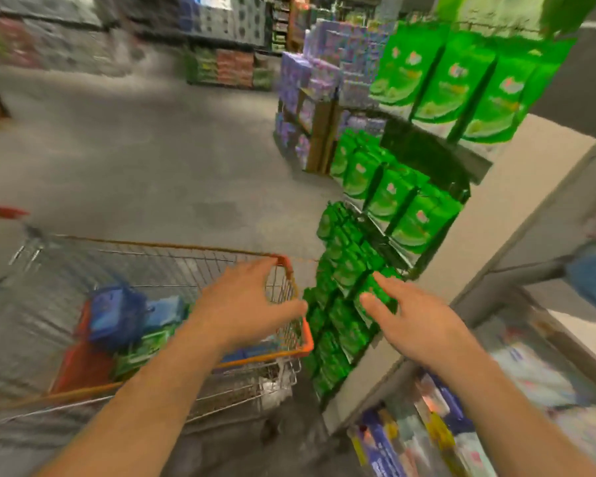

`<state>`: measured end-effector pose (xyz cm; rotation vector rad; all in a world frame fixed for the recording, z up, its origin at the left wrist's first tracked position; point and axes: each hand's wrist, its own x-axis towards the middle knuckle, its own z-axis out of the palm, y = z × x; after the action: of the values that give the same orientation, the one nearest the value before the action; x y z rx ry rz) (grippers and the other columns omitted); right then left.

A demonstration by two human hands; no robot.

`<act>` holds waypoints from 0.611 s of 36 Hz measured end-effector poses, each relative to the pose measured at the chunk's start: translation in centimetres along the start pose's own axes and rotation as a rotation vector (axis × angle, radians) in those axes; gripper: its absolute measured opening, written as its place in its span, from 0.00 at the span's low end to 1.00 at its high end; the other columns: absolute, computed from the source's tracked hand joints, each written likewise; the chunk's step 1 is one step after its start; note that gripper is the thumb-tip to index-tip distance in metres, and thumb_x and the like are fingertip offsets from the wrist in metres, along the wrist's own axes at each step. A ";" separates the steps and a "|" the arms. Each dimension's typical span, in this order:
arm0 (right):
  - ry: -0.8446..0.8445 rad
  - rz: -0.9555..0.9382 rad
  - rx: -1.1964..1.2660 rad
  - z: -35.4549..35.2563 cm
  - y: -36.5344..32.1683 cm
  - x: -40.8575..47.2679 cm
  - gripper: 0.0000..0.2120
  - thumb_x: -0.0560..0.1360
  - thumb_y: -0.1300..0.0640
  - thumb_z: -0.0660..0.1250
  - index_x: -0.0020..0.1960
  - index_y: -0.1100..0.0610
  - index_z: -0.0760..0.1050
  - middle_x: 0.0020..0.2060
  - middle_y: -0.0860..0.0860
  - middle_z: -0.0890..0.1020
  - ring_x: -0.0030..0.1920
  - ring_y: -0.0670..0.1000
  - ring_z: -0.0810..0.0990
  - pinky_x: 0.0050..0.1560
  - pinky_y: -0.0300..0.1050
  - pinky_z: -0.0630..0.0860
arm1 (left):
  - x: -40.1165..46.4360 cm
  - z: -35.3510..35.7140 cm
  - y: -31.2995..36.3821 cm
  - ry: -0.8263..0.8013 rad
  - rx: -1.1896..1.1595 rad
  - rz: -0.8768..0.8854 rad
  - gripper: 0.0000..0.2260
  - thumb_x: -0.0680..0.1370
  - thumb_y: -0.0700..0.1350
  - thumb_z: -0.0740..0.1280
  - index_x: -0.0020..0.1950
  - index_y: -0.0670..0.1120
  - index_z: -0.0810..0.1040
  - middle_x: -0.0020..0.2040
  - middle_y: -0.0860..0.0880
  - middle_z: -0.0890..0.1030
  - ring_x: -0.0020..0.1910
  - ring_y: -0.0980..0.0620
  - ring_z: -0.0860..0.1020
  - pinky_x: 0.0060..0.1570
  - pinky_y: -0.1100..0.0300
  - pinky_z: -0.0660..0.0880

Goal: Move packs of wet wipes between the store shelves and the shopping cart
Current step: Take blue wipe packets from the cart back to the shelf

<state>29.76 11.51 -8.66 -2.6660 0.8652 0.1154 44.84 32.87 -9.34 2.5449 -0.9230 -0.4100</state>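
Green packs of wet wipes (344, 280) hang in rows on the end rack of the store shelf, right of centre. A wire shopping cart (221, 259) with an orange rim stands at lower left, holding blue packs (117, 315) and a green pack (141, 352). My left hand (252, 301) hovers over the cart's right corner, fingers spread and holding nothing. My right hand (413, 318) reaches toward the low green packs with straight fingers, its fingertips at or just short of one pack; the blur hides whether they touch.
Larger green pouches (455, 87) fill the upper rack. Purple packs (310, 84) are stacked beyond it. A shelf with mixed packs (461, 418) runs along the lower right. Grey floor (152, 160) stretches ahead, with another cart's red handle (4, 211) at the left edge.
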 end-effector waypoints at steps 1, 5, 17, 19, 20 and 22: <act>-0.019 -0.014 0.000 0.5 -1.3 1.0 0.39 0.74 0.24 0.48 0.81 0.39 0.55 0.81 0.47 0.59 0.81 0.52 0.55 0.79 0.53 0.58 | 0.2 -0.5 -1.4 0.005 -0.020 -0.025 0.43 0.70 0.75 0.61 0.80 0.59 0.53 0.81 0.54 0.58 0.77 0.49 0.60 0.74 0.47 0.63; -0.006 -0.110 -0.011 2.3 -6.1 4.0 0.38 0.75 0.25 0.50 0.80 0.40 0.59 0.80 0.48 0.63 0.81 0.52 0.58 0.79 0.53 0.60 | 0.8 -1.9 -6.3 0.024 -0.069 -0.126 0.43 0.71 0.74 0.63 0.81 0.59 0.53 0.81 0.54 0.57 0.78 0.47 0.59 0.75 0.46 0.61; -0.127 -0.271 -0.035 6.3 -14.2 13.0 0.34 0.78 0.28 0.53 0.80 0.41 0.62 0.78 0.45 0.67 0.76 0.51 0.67 0.74 0.47 0.65 | 3.6 -4.0 -15.8 0.073 -0.175 -0.348 0.41 0.72 0.71 0.65 0.80 0.58 0.56 0.80 0.54 0.59 0.77 0.51 0.62 0.74 0.52 0.63; -0.155 -0.298 -0.037 7.3 -15.2 15.4 0.35 0.78 0.29 0.53 0.80 0.43 0.61 0.76 0.47 0.70 0.76 0.52 0.67 0.74 0.48 0.65 | 4.4 -4.3 -17.2 0.076 -0.161 -0.389 0.42 0.71 0.72 0.64 0.81 0.58 0.56 0.80 0.54 0.60 0.77 0.51 0.62 0.73 0.52 0.63; -0.170 -0.311 -0.040 7.8 -15.7 16.4 0.35 0.78 0.29 0.53 0.80 0.43 0.61 0.76 0.48 0.70 0.77 0.53 0.66 0.75 0.49 0.64 | 4.8 -4.4 -17.8 0.072 -0.153 -0.413 0.42 0.71 0.73 0.63 0.81 0.58 0.56 0.80 0.54 0.61 0.77 0.50 0.63 0.72 0.52 0.64; -0.211 -0.340 -0.024 8.5 -16.9 18.3 0.34 0.79 0.30 0.54 0.81 0.44 0.60 0.78 0.48 0.66 0.79 0.53 0.61 0.78 0.51 0.61 | 5.6 -4.8 -19.1 0.065 -0.154 -0.460 0.43 0.70 0.75 0.62 0.80 0.59 0.55 0.80 0.53 0.61 0.76 0.49 0.64 0.71 0.51 0.65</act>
<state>54.69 17.04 -15.05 -2.7162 0.3415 0.3177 61.29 43.89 -14.74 2.5937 -0.2617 -0.5025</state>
